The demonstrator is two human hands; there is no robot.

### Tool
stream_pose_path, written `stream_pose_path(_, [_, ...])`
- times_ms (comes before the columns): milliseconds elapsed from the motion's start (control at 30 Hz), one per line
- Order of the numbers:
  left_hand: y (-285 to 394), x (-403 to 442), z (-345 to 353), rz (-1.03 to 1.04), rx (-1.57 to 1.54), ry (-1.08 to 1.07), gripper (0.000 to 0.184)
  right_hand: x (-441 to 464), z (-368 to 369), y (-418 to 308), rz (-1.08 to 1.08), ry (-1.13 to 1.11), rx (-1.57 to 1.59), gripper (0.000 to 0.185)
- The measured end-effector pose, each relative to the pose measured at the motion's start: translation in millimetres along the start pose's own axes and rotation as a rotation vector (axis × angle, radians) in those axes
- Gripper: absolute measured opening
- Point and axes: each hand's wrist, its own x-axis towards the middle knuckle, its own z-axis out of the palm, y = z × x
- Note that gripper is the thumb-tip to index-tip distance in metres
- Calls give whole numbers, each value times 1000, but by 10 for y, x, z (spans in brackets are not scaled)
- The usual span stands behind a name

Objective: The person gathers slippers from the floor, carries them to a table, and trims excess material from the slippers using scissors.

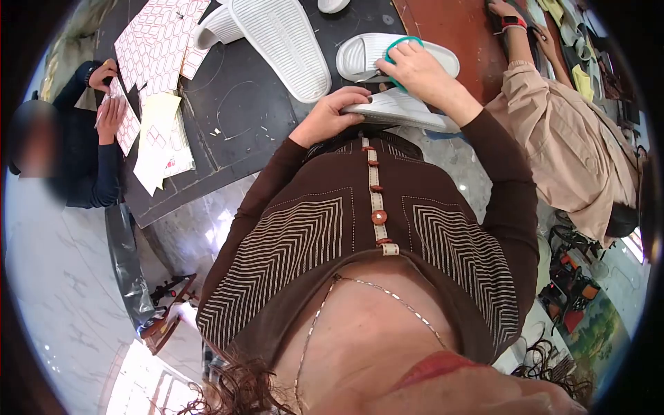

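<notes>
My left hand point(335, 114) grips the toe end of a white slide sandal point(401, 109) at the table's near edge, thumb and fingers on either side of its sole. Beyond it lies another white slide sandal point(443, 59) with a green band point(418, 39) at its strap. Over that strap my right hand point(415, 69) is closed, its fingers bent at the green band; whether they hold the band or something smaller is hidden. Further left on the dark table point(242, 149) lies a large white sandal point(282, 48), sole pattern up, beside another white sandal point(220, 28).
Patterned sheets point(158, 52) and pale yellow paper point(159, 128) lie at the table's left. A co-worker's hands point(109, 114) touch a patterned strip there. Another person in a beige top point(560, 131) stands close on the right, beside a reddish-brown surface point(453, 19).
</notes>
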Motion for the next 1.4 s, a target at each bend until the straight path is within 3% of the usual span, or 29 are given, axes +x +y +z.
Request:
stream_pose_path(67, [-75, 2, 13, 98, 14, 37, 34, 1, -4, -15, 118, -142, 149, 23])
stream_pose_path(200, [-123, 31, -36, 65, 132, 27, 44, -37, 279, 72, 300, -57, 351, 24])
stream_pose_path(333, [-15, 106, -162, 50, 149, 58, 34, -11, -64, 186, 571, 207, 582, 37])
stream_pose_path(400, [64, 126, -235, 43, 123, 115, 30, -20, -332, 183, 815, 216, 863, 37])
stream_pose_path(433, [111, 143, -258, 111, 113, 149, 30, -77, -303, 218, 818, 295, 923, 36])
stream_pose_path(533, [387, 196, -300, 202, 107, 175, 31, -335, -372, 359, 833, 494, 826, 35])
stream_pose_path(600, [623, 206, -400, 238, 125, 172, 32, -375, -600, 393, 988, 340, 859, 37])
stream_pose_path(700, [886, 148, -564, 304, 246, 157, 31, -518, -106, 468, 1024, 271, 885, 37])
stream_pose_path(767, [1035, 65, -629, 274, 320, 169, 30, -496, 307, 454, 899, 291, 831, 39])
stream_pose_path(800, [1104, 11, -661, 244, 399, 178, 30, -411, 314, 365, 969, 203, 898, 41])
stream_pose_path(867, [1220, -115, -712, 235, 456, 200, 29, -282, 613, 210, 917, 301, 918, 46])
stream_pose_path(933, [1290, -252, -745, 132, 536, 261, 30, -115, 645, 20, 1087, 246, 1010, 49])
stream_pose_path(1000, [1286, -358, -787, 120, 560, 283, 30, 5, 577, 16, 1097, 261, 1008, 53])
stream_pose_path(1067, [1288, -448, -823, 97, 555, 333, 30, 89, 665, 14, 1221, 355, 1229, 61])
stream_pose_path(1133, [1317, -503, -818, 64, 539, 353, 29, 142, 909, 96, 1185, 459, 1246, 64])
stream_pose_path(1233, [1362, -537, -823, 92, 619, 396, 27, 233, 940, 277, 1206, 384, 1230, 61])
stream_pose_path(1300, [1373, -510, -838, 129, 682, 405, 26, 234, 1228, 434, 1092, 565, 1020, 46])
stream_pose_path(1333, [1388, -542, -852, 156, 751, 411, 25, 253, 1036, 528, 970, 691, 905, 38])
stream_pose_path(1367, [1371, -568, -855, 157, 775, 397, 25, 234, 921, 670, 965, 614, 790, 35])
stream_pose_path(1400, [1344, -569, -863, 148, 799, 387, 26, 241, 575, 758, 988, 526, 943, 34])
